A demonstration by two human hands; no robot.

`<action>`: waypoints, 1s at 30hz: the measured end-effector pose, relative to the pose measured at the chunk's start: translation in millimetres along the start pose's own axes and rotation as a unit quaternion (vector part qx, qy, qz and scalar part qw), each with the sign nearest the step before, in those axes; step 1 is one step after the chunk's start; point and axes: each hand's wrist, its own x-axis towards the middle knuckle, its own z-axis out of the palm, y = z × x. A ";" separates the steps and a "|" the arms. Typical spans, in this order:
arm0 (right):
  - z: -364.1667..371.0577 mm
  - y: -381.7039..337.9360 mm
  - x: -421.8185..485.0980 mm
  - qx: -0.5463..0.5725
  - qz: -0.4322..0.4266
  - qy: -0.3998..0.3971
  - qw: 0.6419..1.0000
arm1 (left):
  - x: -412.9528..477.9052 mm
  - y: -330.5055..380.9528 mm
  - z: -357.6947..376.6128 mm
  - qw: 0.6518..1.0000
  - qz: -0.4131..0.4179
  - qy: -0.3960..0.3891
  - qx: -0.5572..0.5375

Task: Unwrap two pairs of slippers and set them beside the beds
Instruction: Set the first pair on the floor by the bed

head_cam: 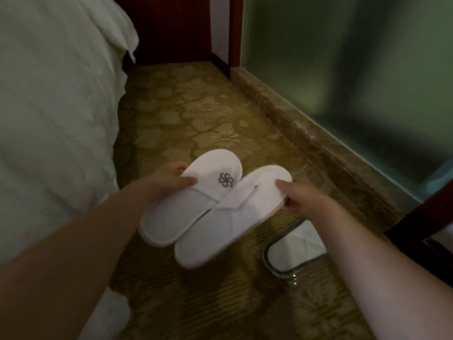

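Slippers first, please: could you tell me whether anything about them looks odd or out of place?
The left hand holds a slipper with a logo; the right hand's slipper has its upper band folded flat, not opened. A still-wrapped pair lies on the carpet beneath the right arm.

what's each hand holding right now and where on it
The left hand pinches the logo slipper at the edge of its toe cover. The right hand grips the other slipper by its toe-end edge.
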 end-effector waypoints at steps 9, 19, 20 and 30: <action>18.4 61.1 9.9 -0.023 0.078 -0.102 0.991 | 15.3 -59.3 -4.3 0.994 -0.034 -0.033 0.101; 49.2 118.9 20.8 -0.066 0.139 -0.101 0.983 | 54.9 -105.8 30.2 0.986 -0.053 -0.051 0.152; 49.4 123.9 21.9 -0.074 0.148 -0.105 0.981 | 59.0 -112.8 34.5 0.985 -0.055 -0.053 0.152; 71.5 164.3 13.3 -0.330 0.104 -0.167 0.923 | 72.0 -150.0 70.0 0.989 -0.073 -0.067 0.113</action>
